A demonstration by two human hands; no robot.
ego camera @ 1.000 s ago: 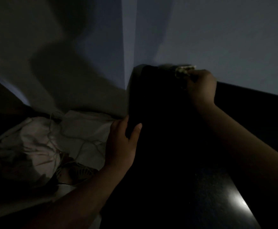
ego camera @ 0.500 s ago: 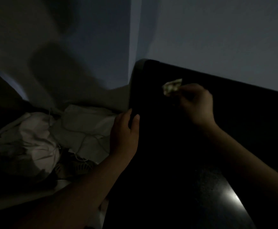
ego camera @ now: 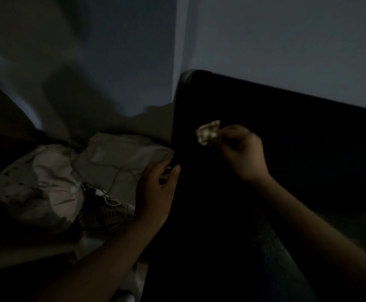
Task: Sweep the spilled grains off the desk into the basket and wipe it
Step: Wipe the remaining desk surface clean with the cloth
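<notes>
Head view, very dim. Over at 9 o'clock a pale crumpled cloth bundle (ego camera: 47, 182) sits low beside the desk, with thin white cords (ego camera: 112, 177) trailing across it toward 8 o'clock.

Moving in toward centre, the left hand (ego camera: 156, 192) is at the desk's left edge. Its thumb lies on the dark top and its fingers are loosely curved just off the side, relaxed, gripping nothing I can make out.

Now the desk (ego camera: 286, 138) itself: a black slab filling the frame from 12 o'clock round to 5 o'clock, with its far corner against the wall (ego camera: 286, 40).

Just right of centre, a small pale crumpled wad (ego camera: 208, 132) shows above the dark top. Whether it touches the surface, I cannot tell.

At 3 o'clock of that wad comes the right hand (ego camera: 243, 153), fingers curled in and pinching the wad at its fingertips, forearm running back to 5 o'clock.
</notes>
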